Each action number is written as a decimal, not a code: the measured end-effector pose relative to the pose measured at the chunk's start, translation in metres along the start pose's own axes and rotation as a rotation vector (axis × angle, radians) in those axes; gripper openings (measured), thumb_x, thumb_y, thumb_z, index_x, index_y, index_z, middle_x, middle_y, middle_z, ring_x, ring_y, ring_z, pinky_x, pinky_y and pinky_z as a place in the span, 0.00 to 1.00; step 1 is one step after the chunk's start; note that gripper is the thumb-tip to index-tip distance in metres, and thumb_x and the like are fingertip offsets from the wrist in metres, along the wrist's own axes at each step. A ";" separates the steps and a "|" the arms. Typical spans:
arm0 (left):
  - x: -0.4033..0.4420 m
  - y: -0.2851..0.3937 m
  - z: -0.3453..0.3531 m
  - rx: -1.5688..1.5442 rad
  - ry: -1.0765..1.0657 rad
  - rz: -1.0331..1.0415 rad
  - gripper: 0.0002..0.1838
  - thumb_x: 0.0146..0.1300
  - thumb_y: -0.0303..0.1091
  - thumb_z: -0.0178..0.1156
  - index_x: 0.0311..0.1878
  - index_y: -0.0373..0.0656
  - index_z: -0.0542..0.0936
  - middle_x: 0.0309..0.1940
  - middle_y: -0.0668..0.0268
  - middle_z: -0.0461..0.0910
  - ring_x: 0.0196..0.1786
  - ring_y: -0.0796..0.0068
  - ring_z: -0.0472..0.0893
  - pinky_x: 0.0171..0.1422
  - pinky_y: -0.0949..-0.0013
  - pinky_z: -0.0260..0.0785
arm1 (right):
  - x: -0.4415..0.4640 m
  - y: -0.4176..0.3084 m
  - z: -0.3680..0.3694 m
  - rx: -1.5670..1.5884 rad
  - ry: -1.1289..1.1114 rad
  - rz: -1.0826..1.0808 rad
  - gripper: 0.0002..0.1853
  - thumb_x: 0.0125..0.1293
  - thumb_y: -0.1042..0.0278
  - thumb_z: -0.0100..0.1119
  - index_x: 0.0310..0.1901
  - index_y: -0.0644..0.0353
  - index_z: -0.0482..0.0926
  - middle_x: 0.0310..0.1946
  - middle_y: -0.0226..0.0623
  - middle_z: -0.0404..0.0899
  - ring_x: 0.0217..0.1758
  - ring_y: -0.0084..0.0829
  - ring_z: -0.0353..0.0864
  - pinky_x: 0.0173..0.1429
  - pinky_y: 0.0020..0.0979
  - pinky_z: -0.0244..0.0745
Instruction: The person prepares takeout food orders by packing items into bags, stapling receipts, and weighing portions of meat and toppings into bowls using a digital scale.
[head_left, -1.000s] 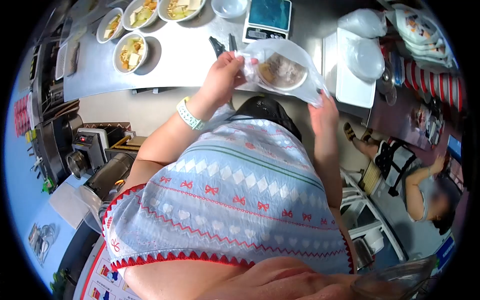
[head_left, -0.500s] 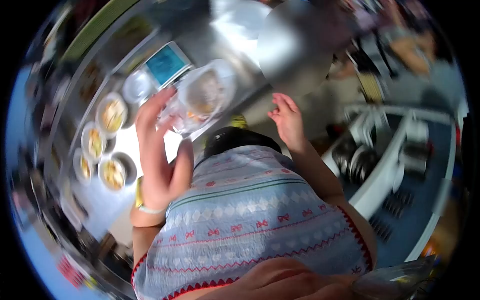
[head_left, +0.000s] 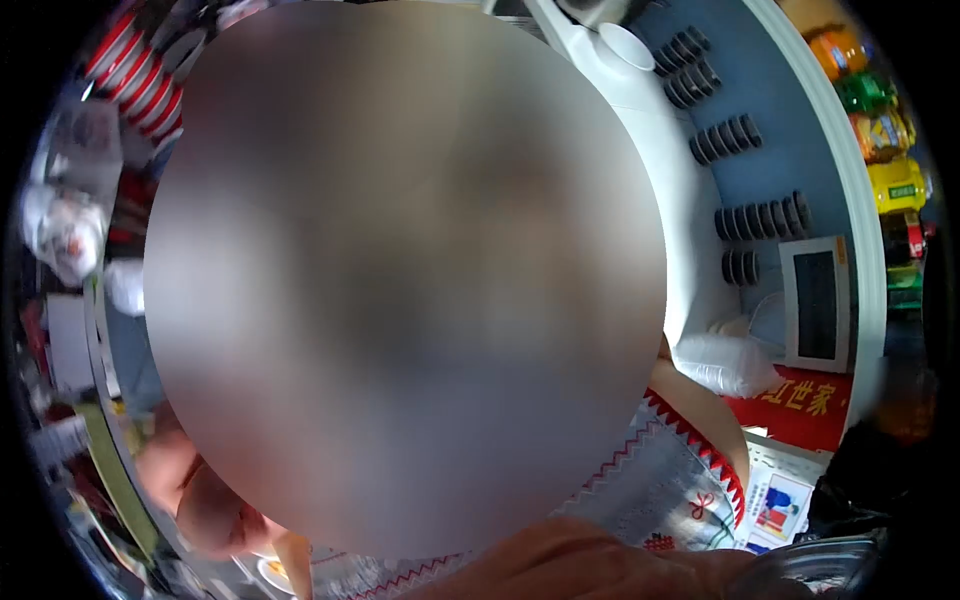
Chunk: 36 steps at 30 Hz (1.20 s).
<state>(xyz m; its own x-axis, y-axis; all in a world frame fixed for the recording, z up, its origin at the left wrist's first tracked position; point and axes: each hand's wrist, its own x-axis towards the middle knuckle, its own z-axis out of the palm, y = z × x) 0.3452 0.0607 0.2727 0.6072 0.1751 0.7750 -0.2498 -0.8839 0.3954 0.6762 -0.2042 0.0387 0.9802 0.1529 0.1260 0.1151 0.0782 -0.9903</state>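
A large round blur covers the middle of the head view. At the lower left, part of my left hand (head_left: 212, 512) shows beyond the blur's edge, its fingers smeared and partly hidden, so its grip cannot be made out. Near my left forearm is a bowl (head_left: 272, 573) with yellowish food, only partly visible. My right forearm (head_left: 705, 415) comes in from the right beside the patterned apron (head_left: 665, 490). The blur hides my right hand completely, along with anything it touches.
Along the right are a wall with dark ribbed vents (head_left: 762, 219), a framed screen-like panel (head_left: 815, 303), a red sign (head_left: 800, 405) and a row of coloured bottles (head_left: 898, 185). A white bowl (head_left: 626, 47) is at the top. Red-and-white striped cups (head_left: 138, 75) stand upper left.
The view has swung to the right, bringing the vents, panel and bottles into sight. The counter with bowls is mostly gone from view. Both hands, earlier apart and empty, are now partly or fully hidden.
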 end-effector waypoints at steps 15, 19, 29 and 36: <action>0.048 -0.127 0.070 -0.198 -0.098 -1.264 0.10 0.64 0.29 0.57 0.46 0.39 0.81 0.44 0.60 0.78 0.46 0.68 0.79 0.49 0.68 0.72 | 0.258 -0.004 0.092 -0.044 -0.251 0.339 0.19 0.66 0.78 0.51 0.59 0.62 0.69 0.57 0.41 0.70 0.62 0.38 0.70 0.59 0.43 0.74; 0.022 -0.073 0.096 -0.104 0.220 -1.245 0.10 0.68 0.33 0.55 0.45 0.39 0.81 0.36 0.60 0.83 0.36 0.74 0.81 0.42 0.69 0.72 | 0.244 -0.027 0.136 -0.300 -0.655 0.424 0.20 0.70 0.70 0.52 0.62 0.63 0.67 0.59 0.44 0.67 0.63 0.38 0.67 0.65 0.43 0.68; 0.063 0.103 0.105 0.586 0.809 -1.412 0.19 0.63 0.37 0.55 0.56 0.42 0.76 0.51 0.56 0.78 0.51 0.59 0.78 0.58 0.61 0.69 | 0.166 -0.020 0.317 -0.324 -1.948 0.577 0.19 0.73 0.57 0.50 0.56 0.65 0.71 0.53 0.44 0.75 0.55 0.37 0.75 0.57 0.37 0.72; -0.026 0.229 0.163 1.639 1.501 -1.515 0.08 0.58 0.32 0.59 0.41 0.47 0.79 0.39 0.63 0.77 0.44 0.61 0.77 0.51 0.62 0.69 | -0.152 -0.073 0.401 -0.380 -2.962 0.307 0.21 0.74 0.54 0.46 0.52 0.66 0.74 0.44 0.38 0.79 0.46 0.29 0.77 0.52 0.32 0.72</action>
<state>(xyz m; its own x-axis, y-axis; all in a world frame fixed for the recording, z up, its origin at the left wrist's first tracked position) 0.3954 -0.2170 0.2632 -0.8934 0.0006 0.4493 0.3689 0.5717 0.7328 0.4543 0.1620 0.1156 -0.9271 -0.0158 -0.3746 0.3741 -0.1056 -0.9214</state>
